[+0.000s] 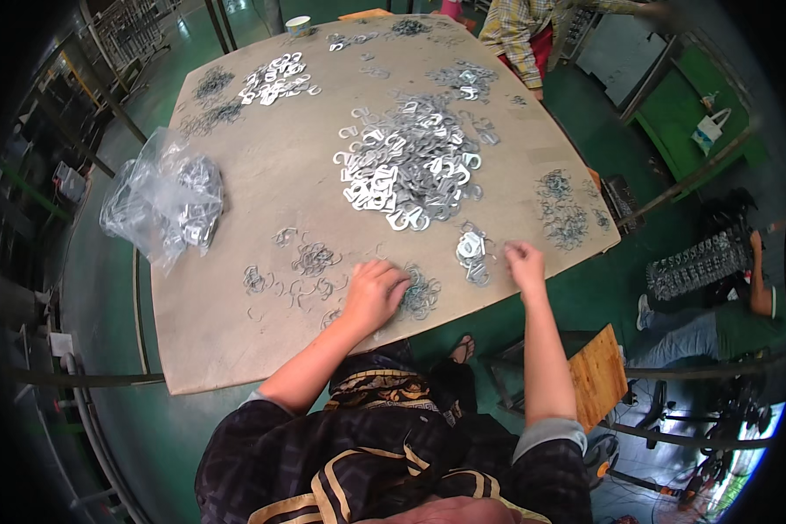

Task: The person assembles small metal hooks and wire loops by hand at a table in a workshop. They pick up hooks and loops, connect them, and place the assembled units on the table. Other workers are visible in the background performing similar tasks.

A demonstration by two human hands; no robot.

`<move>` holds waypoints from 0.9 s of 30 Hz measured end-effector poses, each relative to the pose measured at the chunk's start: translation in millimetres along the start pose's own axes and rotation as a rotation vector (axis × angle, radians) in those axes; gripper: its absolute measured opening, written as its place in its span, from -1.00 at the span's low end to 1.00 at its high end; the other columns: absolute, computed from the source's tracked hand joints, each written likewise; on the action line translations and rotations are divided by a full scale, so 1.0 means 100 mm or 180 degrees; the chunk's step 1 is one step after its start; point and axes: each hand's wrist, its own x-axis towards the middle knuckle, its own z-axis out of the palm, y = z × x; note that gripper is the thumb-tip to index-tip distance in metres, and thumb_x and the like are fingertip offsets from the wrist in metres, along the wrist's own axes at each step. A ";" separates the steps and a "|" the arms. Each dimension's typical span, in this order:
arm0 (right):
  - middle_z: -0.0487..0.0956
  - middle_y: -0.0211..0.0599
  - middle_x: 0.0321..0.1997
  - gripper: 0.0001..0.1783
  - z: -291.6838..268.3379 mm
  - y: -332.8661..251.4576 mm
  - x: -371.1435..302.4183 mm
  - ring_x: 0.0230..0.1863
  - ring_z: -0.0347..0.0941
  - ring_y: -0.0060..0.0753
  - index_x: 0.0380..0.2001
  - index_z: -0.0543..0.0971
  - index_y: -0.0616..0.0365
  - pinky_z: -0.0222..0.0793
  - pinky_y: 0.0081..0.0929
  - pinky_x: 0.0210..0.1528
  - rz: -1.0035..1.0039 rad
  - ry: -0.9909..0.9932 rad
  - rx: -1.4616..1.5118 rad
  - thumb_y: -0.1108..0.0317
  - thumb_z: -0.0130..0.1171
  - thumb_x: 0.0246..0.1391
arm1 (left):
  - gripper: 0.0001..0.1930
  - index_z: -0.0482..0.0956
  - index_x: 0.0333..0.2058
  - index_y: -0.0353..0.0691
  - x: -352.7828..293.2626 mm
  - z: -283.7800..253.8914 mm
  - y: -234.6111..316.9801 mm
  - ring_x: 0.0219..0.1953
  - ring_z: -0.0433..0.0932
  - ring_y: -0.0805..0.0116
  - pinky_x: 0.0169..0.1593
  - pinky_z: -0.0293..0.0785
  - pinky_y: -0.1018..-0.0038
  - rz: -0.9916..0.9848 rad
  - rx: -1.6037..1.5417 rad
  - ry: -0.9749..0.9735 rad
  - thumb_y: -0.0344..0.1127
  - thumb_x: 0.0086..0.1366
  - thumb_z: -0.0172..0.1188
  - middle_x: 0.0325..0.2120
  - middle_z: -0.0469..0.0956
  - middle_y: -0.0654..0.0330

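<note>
Position of hands: the left hand [375, 293] rests low at the near edge of the tabletop [227, 341], fingers bent at the left side of a pile of wire clips [423, 295]. Whether it pinches a clip cannot be told. The right hand [524, 265] is above the tabletop's near edge, toward the near right corner, with thumb and fingers drawn together; any part between the fingertips is too small to confirm.

Position of parts: a small group of pale hooks [471, 249] lies between the hands, nearer the right. The main heap of hooks [410, 162] occupies the middle of the tabletop, toward the right edge. A separate batch of hooks [275, 80] lies toward the far left corner. A clear plastic bag [162, 201] containing metallic parts stands at the left edge. Loose clips [314, 258] lie inward from the near edge, left of centre.

Progress: judged to be partway — the small group appears portioned out for handling, while the main heap remains large. Which pieces are finished cannot be determined.
</note>
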 end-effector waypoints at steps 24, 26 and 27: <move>0.62 -0.21 -0.38 -0.84 0.17 -0.33 -0.04 -0.46 0.57 -0.50 -0.27 0.58 0.35 0.48 -0.53 -0.42 -0.0223 -0.0044 0.1910 0.47 0.17 0.11 | -0.88 0.51 -0.43 -0.29 1.07 1.02 -0.33 -0.22 0.52 0.08 -0.18 0.51 0.29 0.0805 0.1232 -0.0585 -0.38 0.04 0.15 -0.48 0.50 0.10; 0.62 -0.22 -0.36 -0.83 0.09 -0.43 -0.10 -0.45 0.57 -0.49 -0.23 0.56 0.36 0.49 -0.58 -0.43 0.0121 -0.0367 0.2924 0.48 0.15 0.13 | -0.88 0.50 -0.39 -0.28 1.01 0.89 -0.27 -0.19 0.50 0.05 -0.15 0.50 0.25 0.0573 0.1012 -0.0580 -0.40 0.08 0.16 -0.47 0.51 0.08; 0.62 -0.21 -0.35 -0.81 0.07 -0.44 -0.11 -0.44 0.58 -0.48 -0.20 0.55 0.37 0.50 -0.59 -0.43 0.0147 -0.0420 0.2866 0.50 0.15 0.13 | -0.90 0.50 -0.37 -0.28 0.98 0.87 -0.31 -0.20 0.51 0.09 -0.16 0.49 0.28 0.0487 0.0849 -0.0572 -0.42 0.11 0.15 -0.47 0.51 0.08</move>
